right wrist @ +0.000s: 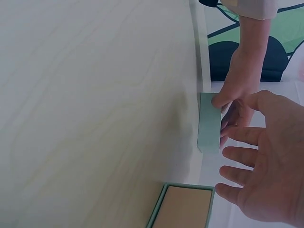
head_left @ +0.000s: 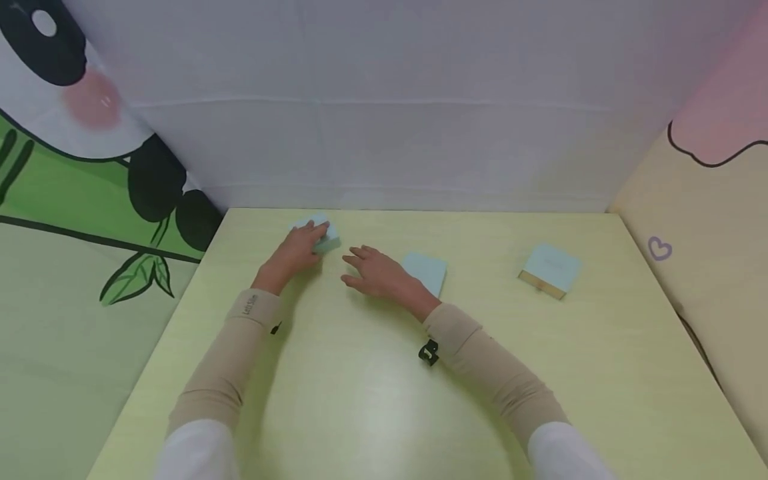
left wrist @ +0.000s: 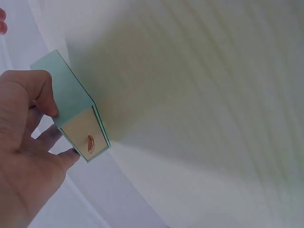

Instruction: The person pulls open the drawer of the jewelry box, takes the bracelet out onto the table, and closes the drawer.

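Left hand (head_left: 297,248) gripping box (left wrist: 71,90), right hand (head_left: 378,272) spread; box's loop pull (left wrist: 90,144): left-wrist view only.

left hand (left wrist: 23,152) | grips teal box (left wrist: 72,99) | tan end (left wrist: 80,130), brown tab (left wrist: 90,144)

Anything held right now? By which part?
Yes: the left hand grips the leftmost light-blue box, thumb on its near side, fingers over its top. The right hand holds nothing.

Left box (head_left: 327,245) and right box (head_left: 553,267) are pale turquoise, tan-fronted; the grained table (head_left: 360,380) is pale yellow, the sleeves (head_left: 221,360) beige and white.
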`<state>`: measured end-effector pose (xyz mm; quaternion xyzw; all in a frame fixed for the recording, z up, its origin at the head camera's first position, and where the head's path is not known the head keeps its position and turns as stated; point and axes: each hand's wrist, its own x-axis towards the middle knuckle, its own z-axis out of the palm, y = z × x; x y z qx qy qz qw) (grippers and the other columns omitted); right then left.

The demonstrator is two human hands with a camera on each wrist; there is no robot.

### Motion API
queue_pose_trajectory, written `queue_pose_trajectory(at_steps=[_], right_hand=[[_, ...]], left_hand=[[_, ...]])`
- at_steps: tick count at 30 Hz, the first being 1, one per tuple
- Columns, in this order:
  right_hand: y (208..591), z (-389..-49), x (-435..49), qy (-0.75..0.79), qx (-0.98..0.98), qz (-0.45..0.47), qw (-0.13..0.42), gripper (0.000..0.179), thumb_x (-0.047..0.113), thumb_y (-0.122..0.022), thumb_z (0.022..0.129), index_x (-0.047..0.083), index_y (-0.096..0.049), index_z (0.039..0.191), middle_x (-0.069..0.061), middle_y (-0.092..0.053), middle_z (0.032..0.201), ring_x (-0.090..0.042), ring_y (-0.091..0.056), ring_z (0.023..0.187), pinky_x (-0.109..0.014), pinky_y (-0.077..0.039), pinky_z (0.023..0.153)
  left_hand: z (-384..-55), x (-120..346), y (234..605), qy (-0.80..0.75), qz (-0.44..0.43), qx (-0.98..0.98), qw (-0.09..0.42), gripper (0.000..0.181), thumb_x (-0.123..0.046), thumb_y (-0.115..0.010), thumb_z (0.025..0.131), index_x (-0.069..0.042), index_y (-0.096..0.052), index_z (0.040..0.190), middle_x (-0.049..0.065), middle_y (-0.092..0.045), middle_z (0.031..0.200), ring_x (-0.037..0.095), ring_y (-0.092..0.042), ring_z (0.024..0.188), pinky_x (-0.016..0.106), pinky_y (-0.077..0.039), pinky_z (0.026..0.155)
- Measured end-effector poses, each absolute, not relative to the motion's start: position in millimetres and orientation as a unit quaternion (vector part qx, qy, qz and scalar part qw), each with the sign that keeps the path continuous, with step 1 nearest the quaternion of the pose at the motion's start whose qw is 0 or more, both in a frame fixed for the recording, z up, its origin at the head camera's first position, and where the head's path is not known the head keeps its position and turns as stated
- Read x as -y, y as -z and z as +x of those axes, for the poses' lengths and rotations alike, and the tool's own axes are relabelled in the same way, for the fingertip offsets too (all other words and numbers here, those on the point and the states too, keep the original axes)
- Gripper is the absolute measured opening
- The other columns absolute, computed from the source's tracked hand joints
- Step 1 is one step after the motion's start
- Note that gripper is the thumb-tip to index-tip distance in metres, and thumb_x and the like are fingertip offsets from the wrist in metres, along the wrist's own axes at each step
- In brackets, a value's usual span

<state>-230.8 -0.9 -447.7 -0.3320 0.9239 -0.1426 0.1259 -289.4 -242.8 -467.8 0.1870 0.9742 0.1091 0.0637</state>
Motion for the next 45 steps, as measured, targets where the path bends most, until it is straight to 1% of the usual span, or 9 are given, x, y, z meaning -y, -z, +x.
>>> queue_pose_trajectory(at_steps=[6,10,14,18,21,25,32,37,45], right_hand=[[447.9,-232.6,0.6,0.147,-0.926,-0.324,0.124,0.062,0.049,-0.04,0.108,0.014,-0.037,0.159,-0.01,-0.027,0.167,-0.029,-0.02,0.155,-0.041,-0.022,0.125],[444.2,-237.1,-2.5,0.151,-0.928,-0.322,0.115,0.062,0.049,-0.042,0.108,0.014,-0.038,0.158,-0.01,-0.028,0.167,-0.03,-0.02,0.155,-0.041,-0.022,0.125],[438.6,-241.0,-9.0,0.155,-0.929,-0.315,0.114,0.062,0.049,-0.043,0.108,0.014,-0.037,0.158,-0.01,-0.028,0.166,-0.03,-0.02,0.155,-0.042,-0.023,0.124],[434.2,-243.6,-15.1,0.16,-0.933,-0.301,0.114,0.061,0.048,-0.043,0.108,0.015,-0.038,0.158,-0.01,-0.028,0.166,-0.03,-0.02,0.155,-0.043,-0.024,0.124],[432.5,-244.6,-16.6,0.16,-0.933,-0.3,0.115,0.061,0.048,-0.043,0.108,0.014,-0.037,0.158,-0.011,-0.028,0.166,-0.03,-0.02,0.155,-0.043,-0.023,0.124],[431.1,-244.1,-16.4,0.154,-0.933,-0.303,0.118,0.061,0.048,-0.043,0.108,0.014,-0.037,0.159,-0.011,-0.028,0.166,-0.031,-0.02,0.155,-0.043,-0.023,0.124],[430.7,-242.1,-17.1,0.155,-0.933,-0.301,0.123,0.061,0.047,-0.044,0.108,0.013,-0.038,0.158,-0.012,-0.028,0.166,-0.032,-0.02,0.155,-0.045,-0.023,0.124],[433.7,-241.1,-15.5,0.153,-0.934,-0.3,0.117,0.06,0.046,-0.044,0.108,0.013,-0.038,0.158,-0.012,-0.029,0.165,-0.032,-0.021,0.154,-0.044,-0.023,0.124],[439.5,-241.7,-2.3,0.151,-0.93,-0.316,0.111,0.061,0.047,-0.044,0.108,0.013,-0.038,0.158,-0.012,-0.031,0.165,-0.031,-0.022,0.154,-0.043,-0.024,0.124]], left_hand=[[-287.2,243.5,465.8,-0.112,0.185,-0.973,0.085,0.083,0.013,-0.065,0.089,-0.009,-0.028,0.161,0.031,-0.024,0.162,0.054,-0.025,0.146,0.067,-0.021,0.118],[-287.6,242.3,468.1,-0.116,0.208,-0.969,0.063,0.081,0.015,-0.064,0.088,-0.007,-0.032,0.159,0.029,-0.03,0.16,0.046,-0.027,0.149,0.064,-0.016,0.121],[-290.7,235.0,470.6,-0.124,0.212,-0.969,0.029,0.06,-0.005,-0.061,0.096,-0.004,-0.04,0.152,0.025,-0.042,0.155,0.043,-0.036,0.145,0.067,-0.02,0.118],[-295.2,220.0,469.8,-0.127,0.174,-0.977,0.003,0.045,-0.032,-0.055,0.101,-0.003,-0.051,0.136,0.02,-0.048,0.148,0.044,-0.044,0.136,0.069,-0.027,0.114],[-296.8,209.7,468.1,-0.121,0.113,-0.986,-0.011,0.049,-0.042,-0.052,0.101,-0.003,-0.053,0.132,0.02,-0.046,0.147,0.048,-0.042,0.133,0.069,-0.031,0.109],[-296.3,201.2,467.9,-0.101,0.034,-0.994,-0.01,0.065,-0.051,-0.05,0.101,-0.002,-0.047,0.143,0.023,-0.042,0.149,0.052,-0.037,0.132,0.071,-0.035,0.102],[-293.7,192.1,467.5,-0.075,-0.015,-0.997,0.005,0.08,-0.061,-0.05,0.099,0.001,-0.04,0.148,0.027,-0.041,0.145,0.053,-0.036,0.13,0.069,-0.037,0.101],[-293.9,185.4,465.8,-0.091,-0.018,-0.996,0.011,0.081,-0.059,-0.054,0.097,0.004,-0.04,0.146,0.028,-0.041,0.145,0.051,-0.036,0.132,0.066,-0.038,0.103],[-292.3,191.0,462.0,-0.085,-0.035,-0.996,0.017,0.081,-0.05,-0.06,0.096,0.016,-0.041,0.138,0.03,-0.045,0.138,0.046,-0.04,0.129,0.06,-0.038,0.107]])
